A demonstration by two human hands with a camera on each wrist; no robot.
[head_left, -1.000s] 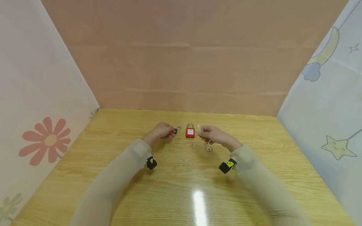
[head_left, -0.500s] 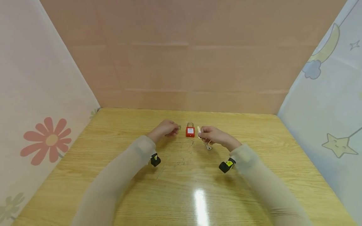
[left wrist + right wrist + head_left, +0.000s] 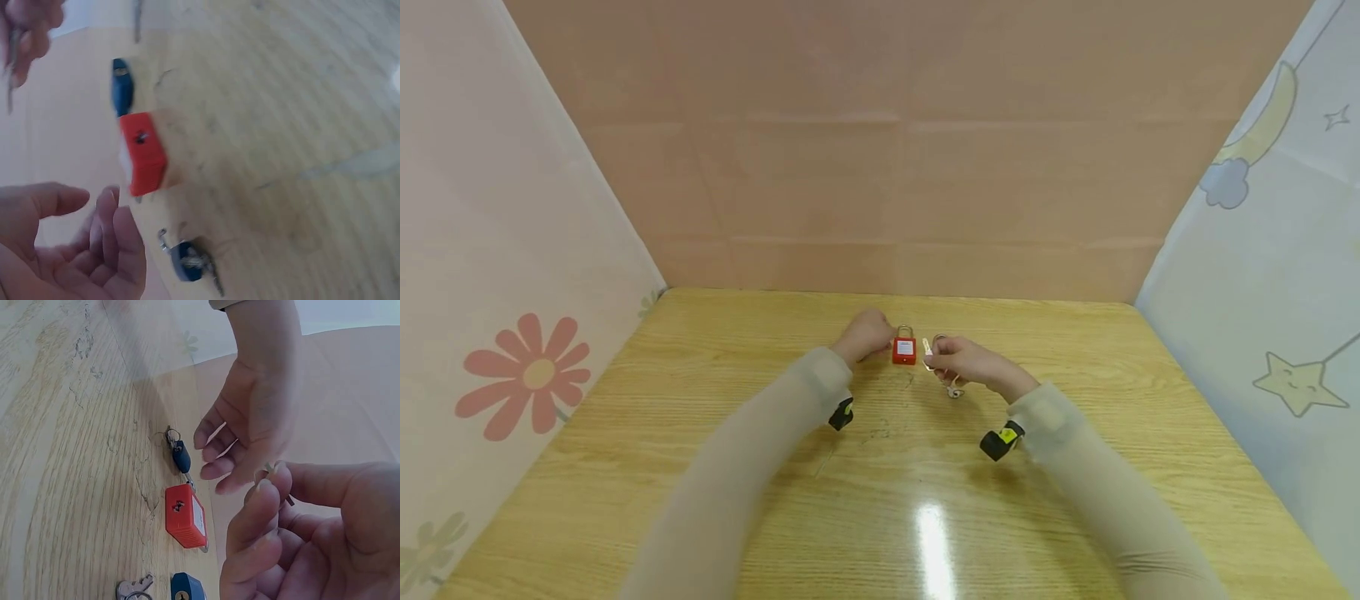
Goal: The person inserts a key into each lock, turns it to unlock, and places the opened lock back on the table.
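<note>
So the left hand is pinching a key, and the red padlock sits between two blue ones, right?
Not quite: the right hand pinches the key, as the head view shows. The red padlock does sit between two blue padlocks.

flower print [image 3: 538, 375], wooden table [image 3: 842, 533], tan backdrop [image 3: 895, 167]

From above, the head view faces forward and down over the tabletop [image 3: 850, 517], while both wrist views look from much nearer, turned sideways, sharing the red padlock [image 3: 147, 164] left of centre.
</note>
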